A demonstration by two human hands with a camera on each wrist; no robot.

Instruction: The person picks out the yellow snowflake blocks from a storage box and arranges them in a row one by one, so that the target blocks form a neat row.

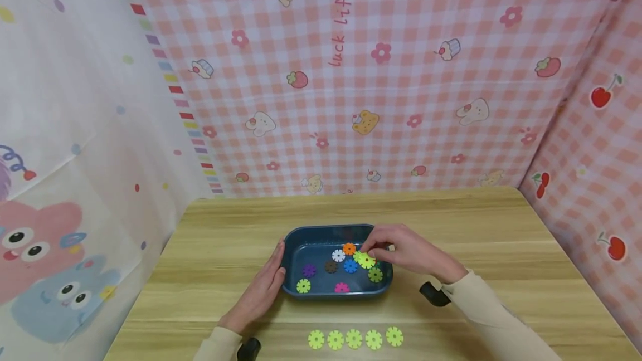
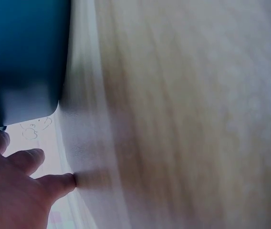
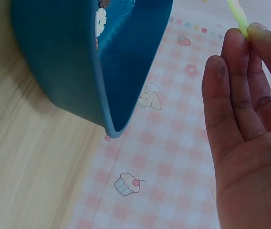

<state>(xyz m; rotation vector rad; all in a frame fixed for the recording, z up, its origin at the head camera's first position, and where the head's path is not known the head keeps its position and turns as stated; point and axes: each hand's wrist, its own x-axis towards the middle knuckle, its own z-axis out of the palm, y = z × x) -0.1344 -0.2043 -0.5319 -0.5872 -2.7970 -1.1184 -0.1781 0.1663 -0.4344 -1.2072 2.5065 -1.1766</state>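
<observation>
My right hand (image 1: 413,252) is over the right end of a dark blue tray (image 1: 321,235). Its thumb and a finger pinch a yellow-green notched plastic disc (image 3: 239,18), seen edge-on in the right wrist view. Flat against the tray's left side lies my left hand (image 1: 258,291), fingers straight. Loose inside the tray are notched discs: white (image 1: 338,255), orange (image 1: 349,249), blue (image 1: 350,266), brown (image 1: 331,266), purple (image 1: 309,271), pink (image 1: 342,288), yellow-green (image 1: 303,286) and darker green (image 1: 375,275).
Several yellow-green discs (image 1: 354,339) form a row on the wooden table (image 1: 451,210) in front of the tray. A pink checked cloth (image 1: 326,99) hangs behind the table, with more printed cloth at both sides. Black bands (image 1: 434,294) sit at both wrists.
</observation>
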